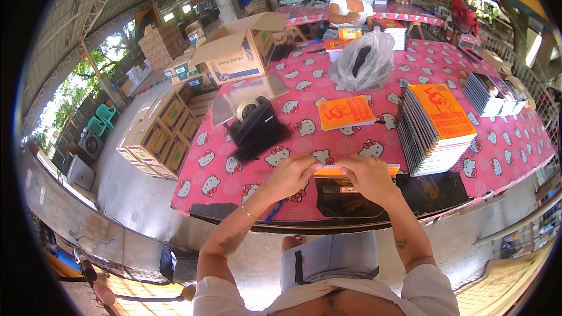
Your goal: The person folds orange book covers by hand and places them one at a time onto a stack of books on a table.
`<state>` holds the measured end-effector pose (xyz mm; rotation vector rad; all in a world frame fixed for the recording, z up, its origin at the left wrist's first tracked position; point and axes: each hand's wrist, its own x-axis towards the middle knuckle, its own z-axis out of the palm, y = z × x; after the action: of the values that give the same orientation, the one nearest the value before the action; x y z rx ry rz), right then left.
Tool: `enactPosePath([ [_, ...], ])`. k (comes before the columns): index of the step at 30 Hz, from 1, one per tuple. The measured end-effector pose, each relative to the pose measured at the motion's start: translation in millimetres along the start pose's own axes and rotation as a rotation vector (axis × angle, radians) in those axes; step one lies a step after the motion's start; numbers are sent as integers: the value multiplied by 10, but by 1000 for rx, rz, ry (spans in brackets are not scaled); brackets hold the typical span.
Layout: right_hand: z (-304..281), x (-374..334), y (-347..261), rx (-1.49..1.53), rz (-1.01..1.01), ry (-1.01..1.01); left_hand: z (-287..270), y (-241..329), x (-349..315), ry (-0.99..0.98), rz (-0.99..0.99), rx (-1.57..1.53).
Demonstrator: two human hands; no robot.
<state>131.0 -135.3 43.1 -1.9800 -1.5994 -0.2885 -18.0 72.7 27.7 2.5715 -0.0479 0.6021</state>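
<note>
Between my two hands an orange notebook point(332, 171) is held nearly edge-on at the near side of the table, over a black sheet point(345, 206). The fingers of my left hand point(293, 177) are closed on its left end. My right hand point(370, 182) grips it nearer the middle and covers part of it. Beyond my hands lies another orange notebook point(346, 112), flat on the pink tablecloth. To its right rises a tall stack of spiral notebooks point(438, 123) with orange covers. A black tape dispenser point(257, 124) with a roll of tape stands to the left.
Ahead sits a clear plastic bag point(364, 61) with something dark inside. An open cardboard box point(237, 55) stands at the far left, closed cartons point(158, 131) below it. More notebooks point(489, 95) are stacked at the right. A co-worker point(351, 11) is across the table.
</note>
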Motion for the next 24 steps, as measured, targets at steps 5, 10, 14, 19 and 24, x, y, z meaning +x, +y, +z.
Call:
enactPosePath([
  [5, 74, 5, 125, 73, 70, 4, 295, 371, 132, 124, -52, 572],
  [10, 168, 4, 153, 74, 60, 50, 922, 352, -496, 128, -108, 442],
  [14, -38, -32, 105, 73, -19, 38, 558, 307, 31, 216, -174, 819],
  [19, -208, -283, 338, 12, 22, 95, 648, 383, -99, 195, -52, 601],
  [24, -224, -274, 429, 83, 38, -49, 737, 521, -138, -44, -73, 532],
])
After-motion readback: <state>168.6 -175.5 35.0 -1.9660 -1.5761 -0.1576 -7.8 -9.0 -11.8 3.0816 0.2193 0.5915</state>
